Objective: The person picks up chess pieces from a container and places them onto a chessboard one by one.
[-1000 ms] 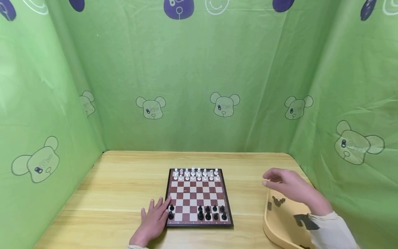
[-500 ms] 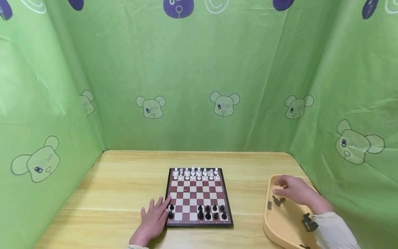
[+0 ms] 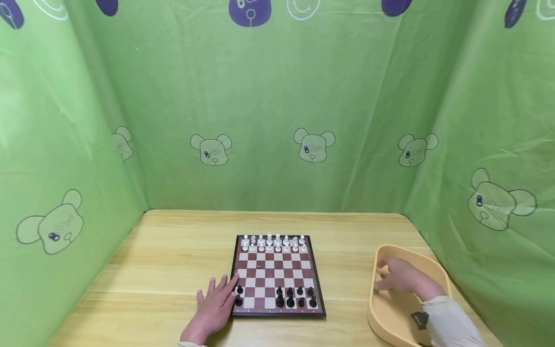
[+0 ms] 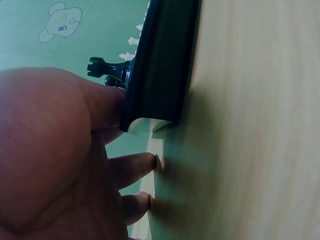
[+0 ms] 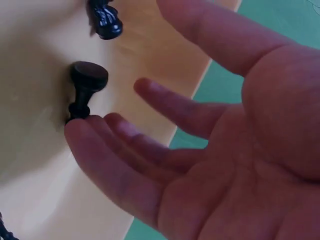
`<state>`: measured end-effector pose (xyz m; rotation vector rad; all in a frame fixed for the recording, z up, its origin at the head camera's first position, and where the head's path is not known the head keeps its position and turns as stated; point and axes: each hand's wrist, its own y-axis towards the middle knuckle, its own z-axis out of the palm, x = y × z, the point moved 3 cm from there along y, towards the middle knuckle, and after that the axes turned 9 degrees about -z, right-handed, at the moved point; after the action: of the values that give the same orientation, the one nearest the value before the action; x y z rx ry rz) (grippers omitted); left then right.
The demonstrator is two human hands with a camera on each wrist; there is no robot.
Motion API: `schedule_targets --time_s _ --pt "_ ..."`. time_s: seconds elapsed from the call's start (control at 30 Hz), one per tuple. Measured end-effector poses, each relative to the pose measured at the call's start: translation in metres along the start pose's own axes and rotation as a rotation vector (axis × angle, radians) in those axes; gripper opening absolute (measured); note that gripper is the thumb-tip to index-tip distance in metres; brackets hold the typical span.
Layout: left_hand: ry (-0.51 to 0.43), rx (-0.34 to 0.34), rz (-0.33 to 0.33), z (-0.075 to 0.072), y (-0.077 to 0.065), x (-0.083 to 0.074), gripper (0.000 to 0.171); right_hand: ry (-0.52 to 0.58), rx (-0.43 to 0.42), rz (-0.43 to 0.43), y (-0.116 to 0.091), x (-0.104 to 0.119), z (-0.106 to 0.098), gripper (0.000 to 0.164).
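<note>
My left hand (image 3: 212,308) rests with spread, straight fingers along the left edge of a chessboard (image 3: 270,264). In the left wrist view, the thumb side lies against the board's black side (image 4: 162,65), close to a black rook (image 4: 102,68), while other fingertips touch the table. My right hand (image 3: 405,275) is inside a yellow-orange tray (image 3: 407,249), fingers apart and slightly bent. In the right wrist view, a fingertip overlaps the end of a black chess piece (image 5: 89,82) lying on its side; contact is uncertain. Another black piece (image 5: 106,21) lies nearby, partly cut off.
White chess pieces (image 3: 270,242) fill two rows at the board's far side. Several black pieces (image 3: 290,301) stand on its near rows, with a gap between left and right. Another dark piece (image 3: 419,319) lies in the tray beside my right sleeve. Green fabric walls enclose the wooden table (image 3: 182,255).
My right hand has come down from above the tray's far end into the tray, toward the pieces at its left side. My left hand and the board have stayed put.
</note>
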<state>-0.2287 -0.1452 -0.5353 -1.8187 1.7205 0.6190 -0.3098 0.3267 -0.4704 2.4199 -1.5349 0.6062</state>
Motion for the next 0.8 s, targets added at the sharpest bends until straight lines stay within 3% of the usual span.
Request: schedule_targets --time_s 0.23,0.5,0.8 --pt "-0.008 0.002 -0.003 0.001 0.0 0.0 0.047 0.006 0.002 0.079 -0.001 -0.001 0.003 0.063" --pt "-0.003 0.002 -0.003 0.0 0.0 0.0 0.046 -0.016 -0.039 0.042 0.001 -0.009 0.017 0.025" --pt "0.002 0.001 -0.002 -0.001 -0.001 -0.001 0.046 -0.065 -0.049 0.005 0.001 -0.012 0.021 0.021"
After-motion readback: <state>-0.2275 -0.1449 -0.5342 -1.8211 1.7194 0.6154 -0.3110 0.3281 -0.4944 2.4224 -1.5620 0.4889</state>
